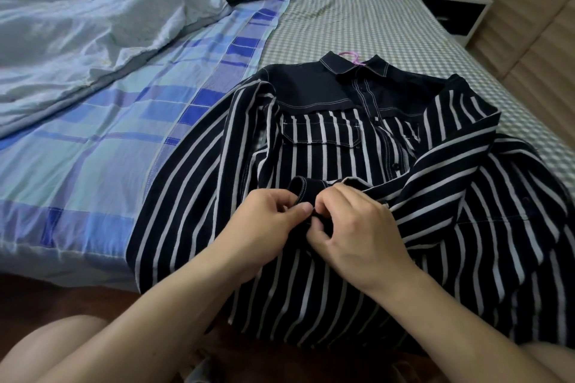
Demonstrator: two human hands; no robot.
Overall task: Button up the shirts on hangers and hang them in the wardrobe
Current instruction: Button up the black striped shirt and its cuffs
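both hands pinching the placket now, left hand [273,221] and right hand [351,227], striped shirt [326,146] flat on the bed [357,25] so the fabric stays steady.

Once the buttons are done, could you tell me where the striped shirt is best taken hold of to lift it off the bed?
Probably by the pink hanger hook sticking out past the collar at the far end of the striped shirt. Reach over from the near side: the shirt lies flat, collar away, and the hook is the only rigid part showing.
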